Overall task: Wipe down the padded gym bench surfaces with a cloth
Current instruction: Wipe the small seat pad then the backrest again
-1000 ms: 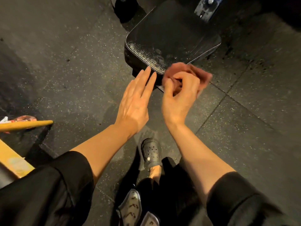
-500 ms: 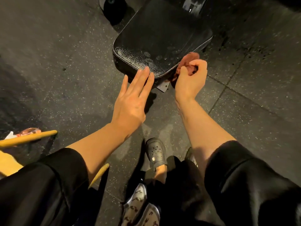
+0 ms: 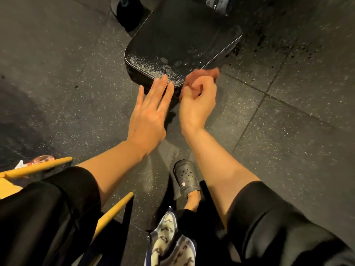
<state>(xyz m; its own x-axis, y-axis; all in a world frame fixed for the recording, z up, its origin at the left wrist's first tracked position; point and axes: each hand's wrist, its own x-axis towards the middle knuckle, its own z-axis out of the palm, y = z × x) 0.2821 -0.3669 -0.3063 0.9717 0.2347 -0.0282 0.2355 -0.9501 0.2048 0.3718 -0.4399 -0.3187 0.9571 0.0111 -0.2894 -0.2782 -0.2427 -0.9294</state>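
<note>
Nearest, a grey perforated clog (image 3: 186,177) stands on the speckled rubber floor (image 3: 288,143), with yellow poles (image 3: 41,167) at the left; no readable writing shows anywhere. Further out, the left hand (image 3: 148,114) lies flat, fingers straight and together, fingertips on the near edge of the black padded bench seat (image 3: 182,41). Beside it, the right hand (image 3: 197,104) curls around a blurred reddish cloth (image 3: 203,73) at the seat's near right edge.

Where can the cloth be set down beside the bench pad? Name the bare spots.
Bare floor lies right of the bench pad and right hand, which grips the cloth. More bare floor sits left of the pad, beyond the left hand. Crowded: the near left, with yellow poles, and around the shoe.
</note>
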